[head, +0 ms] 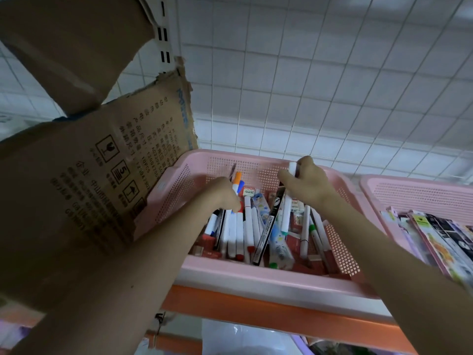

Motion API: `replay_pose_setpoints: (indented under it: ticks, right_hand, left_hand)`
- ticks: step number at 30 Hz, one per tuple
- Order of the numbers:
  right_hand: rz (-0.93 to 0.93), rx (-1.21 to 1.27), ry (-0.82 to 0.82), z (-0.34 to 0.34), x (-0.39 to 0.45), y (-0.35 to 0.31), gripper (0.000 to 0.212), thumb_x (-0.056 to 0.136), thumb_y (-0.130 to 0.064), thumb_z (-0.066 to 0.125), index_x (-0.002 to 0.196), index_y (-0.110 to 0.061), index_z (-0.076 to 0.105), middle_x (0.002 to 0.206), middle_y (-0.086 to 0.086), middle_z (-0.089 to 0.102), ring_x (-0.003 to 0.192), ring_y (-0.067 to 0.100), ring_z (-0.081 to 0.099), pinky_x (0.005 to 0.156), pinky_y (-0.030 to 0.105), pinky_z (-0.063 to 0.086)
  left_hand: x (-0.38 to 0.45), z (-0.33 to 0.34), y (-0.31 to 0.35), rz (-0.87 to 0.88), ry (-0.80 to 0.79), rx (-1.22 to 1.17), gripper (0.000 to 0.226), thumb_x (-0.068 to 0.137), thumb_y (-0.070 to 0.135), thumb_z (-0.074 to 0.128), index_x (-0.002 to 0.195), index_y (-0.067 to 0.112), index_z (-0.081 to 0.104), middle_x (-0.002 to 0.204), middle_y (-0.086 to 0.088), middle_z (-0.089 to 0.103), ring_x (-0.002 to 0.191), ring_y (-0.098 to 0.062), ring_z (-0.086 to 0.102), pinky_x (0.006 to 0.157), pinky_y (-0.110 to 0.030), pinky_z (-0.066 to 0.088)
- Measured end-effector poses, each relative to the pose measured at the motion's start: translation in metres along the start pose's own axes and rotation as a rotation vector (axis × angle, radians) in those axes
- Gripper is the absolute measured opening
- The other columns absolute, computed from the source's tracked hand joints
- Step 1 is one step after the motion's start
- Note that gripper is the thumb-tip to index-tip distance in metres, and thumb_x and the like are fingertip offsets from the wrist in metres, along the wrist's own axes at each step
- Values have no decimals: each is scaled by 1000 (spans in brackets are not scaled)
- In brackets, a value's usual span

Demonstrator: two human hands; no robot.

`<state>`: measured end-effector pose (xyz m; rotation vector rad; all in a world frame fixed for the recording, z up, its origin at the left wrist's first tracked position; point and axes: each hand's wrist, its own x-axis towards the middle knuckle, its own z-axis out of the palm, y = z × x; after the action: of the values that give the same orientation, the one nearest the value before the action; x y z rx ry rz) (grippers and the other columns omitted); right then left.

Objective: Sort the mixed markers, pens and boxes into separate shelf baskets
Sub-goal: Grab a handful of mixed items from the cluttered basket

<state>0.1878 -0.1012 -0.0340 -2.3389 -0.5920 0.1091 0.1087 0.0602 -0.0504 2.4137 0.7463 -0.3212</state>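
Note:
A pink perforated basket [256,275] stands on the shelf, filled with mixed white markers [239,231], pens and small red boxes [294,243]. My left hand [222,194] reaches into its left half and closes on a bundle of markers with orange and blue caps [238,183]. Over the basket's back right, my right hand [305,183] grips a white marker [292,168] together with dark pens, lifted above the pile. A long black pen [267,226] lies diagonally across the middle.
A second pink basket [419,190] at the right holds flat printed packets [440,239]. A large cardboard box [84,175] leans against the first basket's left side. The shelf has an orange front edge [256,313]. White wire grid [307,85] backs the shelf.

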Motion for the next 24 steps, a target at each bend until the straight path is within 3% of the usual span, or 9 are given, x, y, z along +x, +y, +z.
replay_pose_setpoints:
  ticks: [3, 5, 8, 11, 13, 16, 20, 22, 24]
  right_hand:
    - [87, 149, -10, -2, 0, 4, 39, 85, -28, 57, 114, -7, 45, 71, -1, 57, 62, 14, 53, 56, 27, 39]
    - [105, 165, -23, 0, -1, 6, 37, 83, -25, 61, 114, -10, 45, 68, -1, 58, 55, 13, 55, 53, 26, 41]
    - [101, 161, -78, 7, -3, 4, 33, 84, -21, 65, 108, -17, 43, 72, 1, 58, 54, 11, 54, 47, 21, 39]
    - [101, 152, -85, 13, -3, 2, 31, 86, -19, 62, 108, -18, 40, 75, 3, 57, 57, 13, 53, 46, 23, 41]
    - [89, 142, -62, 12, -2, -2, 32, 88, -19, 58, 114, -14, 40, 77, 5, 58, 61, 16, 55, 51, 27, 44]
    - [72, 165, 6, 3, 0, -5, 46, 87, -29, 65, 120, -12, 38, 75, 6, 62, 60, 19, 59, 53, 30, 49]
    - [77, 97, 60, -7, -4, -7, 68, 76, -46, 73, 123, -13, 36, 77, -3, 55, 61, 10, 54, 51, 25, 38]
    - [73, 53, 76, -9, -6, -6, 62, 78, -40, 72, 122, -13, 38, 76, -6, 50, 62, 9, 52, 52, 25, 37]
    - [83, -27, 69, -12, -8, -6, 45, 83, -22, 68, 118, -13, 42, 74, -2, 53, 58, 11, 52, 49, 25, 38]
  left_hand:
    - [-1, 3, -3, 2, 23, -147, 20, 77, 3, 64, 93, 4, 51, 74, -3, 46, 60, -13, 44, 52, -23, 37]
    - [1, 6, -7, 14, 13, -217, 21, 79, 2, 63, 96, 4, 52, 77, -3, 47, 62, -13, 43, 61, -25, 39]
    - [0, 5, -9, 58, 41, -267, 9, 83, 2, 58, 86, 7, 51, 79, -4, 48, 65, -14, 44, 61, -26, 37]
    - [0, 0, -10, 114, 81, -370, 17, 87, 1, 55, 74, 12, 50, 77, -3, 52, 64, -12, 45, 58, -23, 36]
    - [0, -5, -10, 152, 125, -452, 10, 90, 1, 50, 89, 9, 57, 86, -3, 58, 63, -7, 46, 53, -16, 37]
    - [0, -15, -9, 195, 242, -591, 22, 95, 5, 44, 113, 2, 56, 91, -5, 64, 62, -6, 53, 46, -12, 40]
    - [-3, -21, -8, 239, 245, -698, 19, 99, 14, 40, 111, 7, 53, 79, 0, 60, 70, -11, 57, 56, -19, 41]
    - [-4, -19, -6, 289, 266, -708, 15, 100, 18, 39, 103, 9, 52, 75, 2, 58, 68, -9, 55, 55, -20, 38]
    - [-6, -20, -1, 340, 304, -738, 12, 100, 19, 39, 99, 12, 49, 74, 2, 56, 66, -8, 54, 53, -17, 39]
